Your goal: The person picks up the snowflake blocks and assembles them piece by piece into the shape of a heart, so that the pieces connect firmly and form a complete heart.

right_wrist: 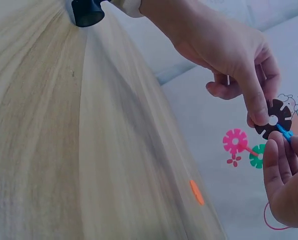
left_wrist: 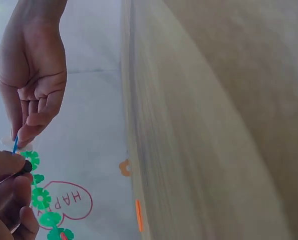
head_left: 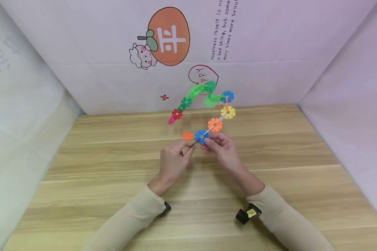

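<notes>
A chain of slotted plastic discs runs from a pink disc (right_wrist: 235, 141) through red and several green ones to a yellow disc (head_left: 228, 112), an orange disc (head_left: 215, 124) and a blue disc (head_left: 200, 136). My right hand (head_left: 224, 150) pinches the blue disc at this near end. Between the thumb and fingers of my left hand (head_left: 175, 158) is a dark disc (right_wrist: 276, 111), seen almost edge-on from the head. In the right wrist view the blue disc meets the dark disc's slotted rim at an angle. Both hands are close together, raised over the table.
A loose orange disc (head_left: 187, 135) lies on the wooden table (head_left: 97, 181) just beyond the left fingers. Behind the table hangs a white cloth (head_left: 106, 83) with printed drawings and text; more white cloth borders both sides. Black cameras (head_left: 242, 216) are strapped at the wrists.
</notes>
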Tool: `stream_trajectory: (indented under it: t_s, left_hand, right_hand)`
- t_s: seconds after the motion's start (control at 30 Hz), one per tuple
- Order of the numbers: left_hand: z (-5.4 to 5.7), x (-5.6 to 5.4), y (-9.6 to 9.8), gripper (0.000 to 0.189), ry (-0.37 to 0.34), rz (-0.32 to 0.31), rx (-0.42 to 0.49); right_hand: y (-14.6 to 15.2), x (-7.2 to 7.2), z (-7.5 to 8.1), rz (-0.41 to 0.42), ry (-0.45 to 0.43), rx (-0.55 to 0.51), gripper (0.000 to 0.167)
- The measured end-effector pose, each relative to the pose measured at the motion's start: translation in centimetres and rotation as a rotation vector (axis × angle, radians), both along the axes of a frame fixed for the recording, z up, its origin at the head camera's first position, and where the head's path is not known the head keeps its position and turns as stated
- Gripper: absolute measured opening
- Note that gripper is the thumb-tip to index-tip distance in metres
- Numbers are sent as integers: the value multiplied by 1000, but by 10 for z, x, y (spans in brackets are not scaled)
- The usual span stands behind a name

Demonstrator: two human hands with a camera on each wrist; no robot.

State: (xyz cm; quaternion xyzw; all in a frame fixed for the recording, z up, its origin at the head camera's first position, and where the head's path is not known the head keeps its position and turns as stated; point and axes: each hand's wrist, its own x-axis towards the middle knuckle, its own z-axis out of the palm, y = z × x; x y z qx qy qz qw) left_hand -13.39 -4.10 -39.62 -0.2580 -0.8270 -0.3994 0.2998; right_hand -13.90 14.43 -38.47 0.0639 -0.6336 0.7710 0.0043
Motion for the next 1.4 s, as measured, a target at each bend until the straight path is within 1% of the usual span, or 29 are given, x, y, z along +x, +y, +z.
stream_trajectory:
  t_s: [0.07,0.13,0.17,0.27,0.33,0.4,0.5,0.6,0.7,0.8,0.9,1.0,1.1,1.2,1.3,1.4]
  left_hand:
    - [1,1,-3,13,-51,-3,-26]
    - [2,1,-8,17,-132,5,-57]
    - [3,1,-10,20,-183,10,-72]
    - [2,-1,-19,21,-364,30,-114]
    - [0,-5,-25,22,-485,38,-156]
    - [-2,-10,-29,24,-590,27,-217]
    - [-6,-19,-29,29,-681,3,-327]
    - [-10,-29,-24,32,-708,-14,-428]
    - [-10,-41,-14,22,-715,-1,-487]
    - [-11,-54,-5,16,-722,57,-509]
    - [-13,-65,1,20,-726,136,-540]
    - [-15,-73,5,25,-739,186,-582]
    - [-16,-78,8,24,-746,205,-607]
    - [-17,-82,11,22,-728,221,-635]
    - [-17,-82,12,25,-705,228,-654]
    - [-17,-81,12,30,-706,220,-647]
  right_hand:
    - [2,-2,0,-7,9,17,11]
    - [6,-3,0,-6,12,20,10]
    - [8,-4,0,-4,16,20,9]
    - [15,-7,-1,5,23,15,7]
    - [20,-8,-1,8,21,11,6]
    - [24,-9,-1,10,16,17,7]
    - [28,-10,1,10,13,32,7]
    - [31,-9,2,14,12,38,9]
    - [32,-9,0,12,10,37,9]
    - [32,-10,0,12,6,26,9]
    - [31,-11,0,17,-6,21,9]
    - [30,-12,-1,19,-22,13,9]
    - [29,-13,0,17,-31,12,9]
    - [28,-13,1,18,-30,15,9]
    - [28,-13,1,17,-28,16,10]
    - [28,-13,1,14,-24,9,9]
